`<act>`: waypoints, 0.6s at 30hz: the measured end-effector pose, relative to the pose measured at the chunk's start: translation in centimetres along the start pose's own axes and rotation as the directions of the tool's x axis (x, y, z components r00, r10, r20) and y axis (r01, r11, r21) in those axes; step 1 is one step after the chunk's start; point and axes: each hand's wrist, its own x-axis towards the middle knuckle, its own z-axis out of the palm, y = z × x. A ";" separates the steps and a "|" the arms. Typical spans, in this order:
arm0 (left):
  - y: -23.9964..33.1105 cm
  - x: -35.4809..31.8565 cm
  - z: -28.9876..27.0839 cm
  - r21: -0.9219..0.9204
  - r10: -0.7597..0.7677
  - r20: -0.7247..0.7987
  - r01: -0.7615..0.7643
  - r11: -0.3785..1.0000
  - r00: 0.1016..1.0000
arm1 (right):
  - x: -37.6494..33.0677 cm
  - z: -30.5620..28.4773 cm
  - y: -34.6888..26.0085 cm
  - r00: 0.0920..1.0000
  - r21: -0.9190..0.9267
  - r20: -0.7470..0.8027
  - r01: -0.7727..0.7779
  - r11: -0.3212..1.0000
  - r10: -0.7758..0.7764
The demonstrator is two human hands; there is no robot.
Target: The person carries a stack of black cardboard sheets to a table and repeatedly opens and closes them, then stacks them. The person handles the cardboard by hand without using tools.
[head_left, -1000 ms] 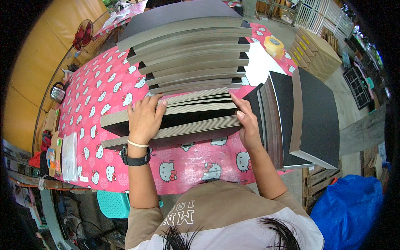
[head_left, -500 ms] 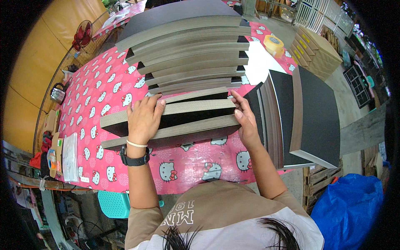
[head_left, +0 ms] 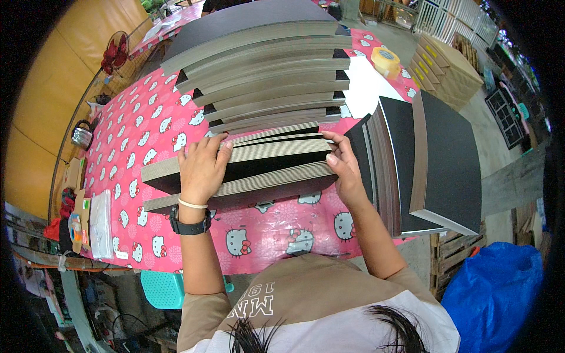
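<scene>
My hands on a stack of thin black-faced grey cardboard sheets [head_left: 259,170].
My left hand [head_left: 201,167] lies flat on top, fingers together; my right hand [head_left: 344,170] clamps the stack's right end, near the pink patterned tablecloth's [head_left: 135,147] front edge.

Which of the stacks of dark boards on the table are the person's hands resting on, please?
The nearest stack of boards, at the table's front edge: the left hand lies on top, the right hand grips its end. The fanned stacks behind are untouched.

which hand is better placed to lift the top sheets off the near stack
Probably the left hand: it lies flat across the near stack with its fingers hooked over the far edge. The right hand only presses the stack's right end, beside the leaning boards.
</scene>
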 end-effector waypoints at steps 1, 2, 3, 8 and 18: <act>0.0 0.0 -0.1 0.002 -0.003 0.004 0.003 1.000 1.000 | 0.1 -0.1 -0.1 0.999 0.014 0.024 -0.036 0.999 0.036; 0.1 0.0 -0.1 0.004 -0.006 0.008 0.005 1.000 1.000 | 0.1 0.0 -0.1 1.000 0.006 0.007 -0.020 1.000 0.020; 0.1 0.0 -0.2 0.005 -0.008 0.011 0.008 1.000 1.000 | 0.2 0.1 -0.1 1.000 -0.004 -0.010 -0.003 1.000 0.003; 0.0 -0.1 -0.1 -0.004 -0.011 0.013 0.011 1.000 1.000 | 0.4 -0.2 -0.4 0.998 -0.244 -0.003 0.064 0.968 -0.066; 0.0 0.0 -0.1 -0.010 -0.016 0.011 0.017 1.000 1.000 | 0.3 -0.1 -0.1 0.998 -0.131 -0.016 0.059 0.990 -0.062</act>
